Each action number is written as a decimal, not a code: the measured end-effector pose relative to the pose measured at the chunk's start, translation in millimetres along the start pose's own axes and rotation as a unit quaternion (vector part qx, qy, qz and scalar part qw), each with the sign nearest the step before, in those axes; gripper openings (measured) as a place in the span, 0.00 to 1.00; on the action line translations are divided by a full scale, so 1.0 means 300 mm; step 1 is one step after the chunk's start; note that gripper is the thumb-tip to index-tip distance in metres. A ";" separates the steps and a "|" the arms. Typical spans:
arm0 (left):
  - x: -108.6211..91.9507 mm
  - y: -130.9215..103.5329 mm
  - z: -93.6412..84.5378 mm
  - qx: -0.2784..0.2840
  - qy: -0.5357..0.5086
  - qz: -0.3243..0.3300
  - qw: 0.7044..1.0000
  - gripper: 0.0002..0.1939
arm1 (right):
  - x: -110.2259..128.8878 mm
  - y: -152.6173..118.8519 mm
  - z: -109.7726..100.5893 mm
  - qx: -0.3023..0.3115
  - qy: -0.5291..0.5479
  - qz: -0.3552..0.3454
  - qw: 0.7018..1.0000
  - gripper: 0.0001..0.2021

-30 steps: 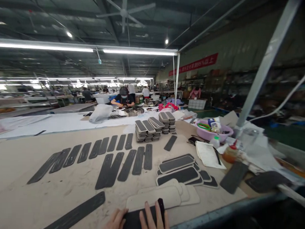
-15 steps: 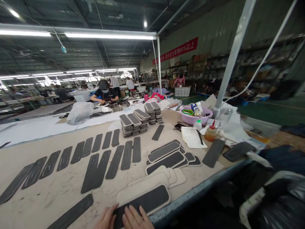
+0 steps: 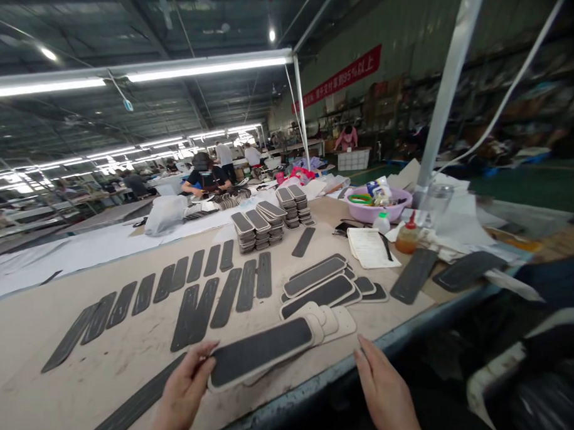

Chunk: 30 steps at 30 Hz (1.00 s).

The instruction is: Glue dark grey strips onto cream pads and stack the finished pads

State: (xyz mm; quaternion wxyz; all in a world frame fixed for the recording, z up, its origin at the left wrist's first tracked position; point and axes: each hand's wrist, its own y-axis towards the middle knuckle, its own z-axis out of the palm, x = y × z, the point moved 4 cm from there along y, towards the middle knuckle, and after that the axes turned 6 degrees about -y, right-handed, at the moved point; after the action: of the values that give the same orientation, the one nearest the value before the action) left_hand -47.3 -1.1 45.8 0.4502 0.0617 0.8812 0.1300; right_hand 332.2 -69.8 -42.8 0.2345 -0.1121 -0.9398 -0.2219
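My left hand pinches the near left end of a long dark panel with a pale border, which is lifted at that end over pale rounded pieces. Off to the right, above the table's front edge, my right hand is apart from the panel, its fingers stretched out and holding nothing. Behind the panel lie overlapping bordered dark panels. Rows of plain dark strips cover the table to the left, and a longer dark strip runs beside my left hand.
Stacks of bordered panels stand farther back. At the right are an open notebook, a red-capped bottle, a purple basin and a metal post. Across the table a person sits at work.
My left hand has taken hold of the panel's left end and raised it. My right hand has come off the panel and moved right. The view has shifted slightly.
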 end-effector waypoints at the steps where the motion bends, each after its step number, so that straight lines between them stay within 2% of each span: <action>1: -0.055 0.043 -0.007 0.003 -0.028 -0.010 1.000 0.16 | 0.006 0.004 -0.017 -0.002 0.026 0.016 1.000 0.22; 3: -0.171 0.142 0.000 -0.007 -0.093 0.001 0.996 0.18 | 0.040 0.006 -0.026 0.003 0.063 0.013 0.998 0.20; 5: -0.276 0.247 0.046 -0.017 -0.157 0.023 0.987 0.19 | 0.086 -0.002 -0.014 0.024 0.068 -0.020 0.997 0.17; 7: -0.358 0.349 0.129 -0.021 -0.210 0.044 0.976 0.20 | 0.126 -0.013 0.003 0.047 0.053 -0.057 0.996 0.14; 10: -0.429 0.473 0.314 -0.012 -0.234 0.051 0.971 0.19 | 0.148 -0.016 0.009 0.058 0.043 -0.073 0.995 0.13; 12: -0.435 0.523 0.459 0.010 -0.207 0.029 0.978 0.18 | 0.143 -0.007 0.002 0.057 0.050 -0.059 0.995 0.14; 15: -0.391 0.538 0.659 0.060 -0.157 -0.007 0.986 0.16 | 0.130 0.009 -0.006 0.056 0.066 -0.046 0.995 0.14; 17: -0.342 0.521 0.747 0.087 -0.119 -0.022 0.989 0.14 | 0.125 0.013 -0.004 0.057 0.074 -0.051 0.994 0.14; 19: -0.294 0.496 0.785 0.104 -0.071 -0.027 0.992 0.13 | 0.121 0.013 0.000 0.059 0.078 -0.059 0.993 0.14; 21: -0.257 0.470 0.772 0.113 -0.024 -0.014 0.993 0.15 | 0.117 0.012 0.005 0.064 0.074 -0.065 0.993 0.14; 23: -0.232 0.441 0.714 0.115 0.018 0.017 0.993 0.17 | 0.112 0.013 0.014 0.068 0.066 -0.070 0.993 0.15; 26: -0.199 0.360 0.574 0.131 0.065 0.073 0.987 0.17 | 0.107 0.014 0.033 0.071 0.054 -0.083 0.993 0.15; 30: -0.120 0.160 0.349 0.168 0.116 0.109 0.973 0.17 | 0.091 -0.006 0.057 0.061 0.047 -0.108 0.991 0.16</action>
State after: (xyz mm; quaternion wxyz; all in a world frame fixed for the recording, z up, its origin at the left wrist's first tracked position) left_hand 58.2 54.8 28.8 0.3113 0.2168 0.9246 0.0353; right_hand 301.4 -60.5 -43.5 0.2592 0.0151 -0.9462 -0.1932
